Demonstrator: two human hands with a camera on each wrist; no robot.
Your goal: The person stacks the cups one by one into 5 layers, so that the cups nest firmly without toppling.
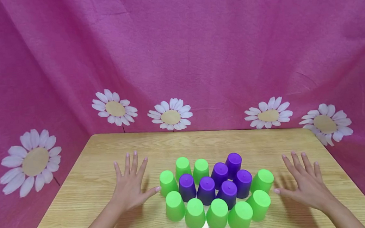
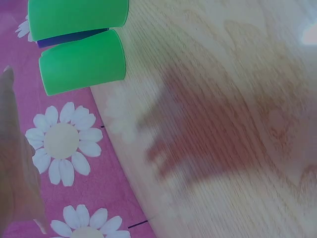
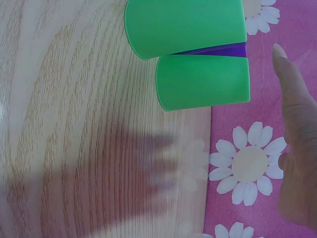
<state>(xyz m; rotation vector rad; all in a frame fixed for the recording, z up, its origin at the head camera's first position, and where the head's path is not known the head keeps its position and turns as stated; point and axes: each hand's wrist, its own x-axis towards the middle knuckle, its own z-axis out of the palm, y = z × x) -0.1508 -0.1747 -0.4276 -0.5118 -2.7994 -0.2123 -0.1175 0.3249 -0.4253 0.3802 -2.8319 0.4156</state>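
Observation:
Several green cups [image 1: 195, 214] and several purple cups [image 1: 206, 192] stand upside down, grouped closely on the wooden table [image 1: 124, 142]. Purple ones sit in the middle, with green ones along the front and at both sides. To the left of the group, my left hand [image 1: 127, 192] spreads its fingers, thumb toward the nearest green cup [image 1: 168, 184]. My right hand [image 1: 309, 190] is on the other side with fingers spread and holds nothing. In the wrist views both hands show only at the edge, and a green cup [image 2: 84, 62] on the left and another green cup [image 3: 203, 82] on the right appear beside them.
A pink cloth [image 1: 197, 56] with white daisies hangs behind the table and along its sides. The table's far edge runs close to the cloth. Shadows of both hands fall on the wood, and a bright reflection shows at the front.

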